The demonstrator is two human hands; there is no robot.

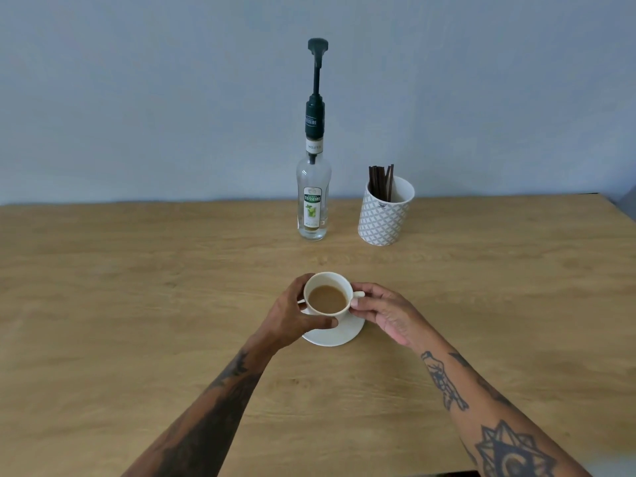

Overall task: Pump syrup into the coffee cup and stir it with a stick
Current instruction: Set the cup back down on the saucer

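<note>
A white coffee cup (pixel 327 293) holding light brown coffee sits over a white saucer (pixel 339 335) at the middle of the wooden table. My left hand (pixel 292 318) wraps the cup's left side, thumb along the near rim. My right hand (pixel 385 313) pinches the cup's handle on the right. Farther back stands a clear syrup bottle (pixel 313 201) with a tall dark green pump (pixel 316 87) raised high. To its right a patterned white holder (pixel 383 216) carries several dark stir sticks (pixel 380 182).
The wooden table (pixel 137 287) stretches wide to both sides. A plain grey-blue wall (pixel 137 98) rises behind its far edge. The table's right corner shows at the upper right.
</note>
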